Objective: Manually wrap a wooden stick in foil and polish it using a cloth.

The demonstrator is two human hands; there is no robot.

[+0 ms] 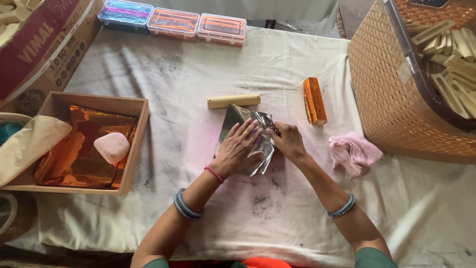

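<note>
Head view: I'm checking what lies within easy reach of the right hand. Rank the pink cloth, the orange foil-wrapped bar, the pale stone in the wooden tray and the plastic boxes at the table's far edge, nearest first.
From the right hand:
1. Pink cloth, just to its right.
2. Orange foil-wrapped bar, up and slightly right; close to the cloth's distance, hard to separate.
3. Plastic boxes, far edge, up-left.
4. Pale stone, in the wooden tray, far left.
</note>
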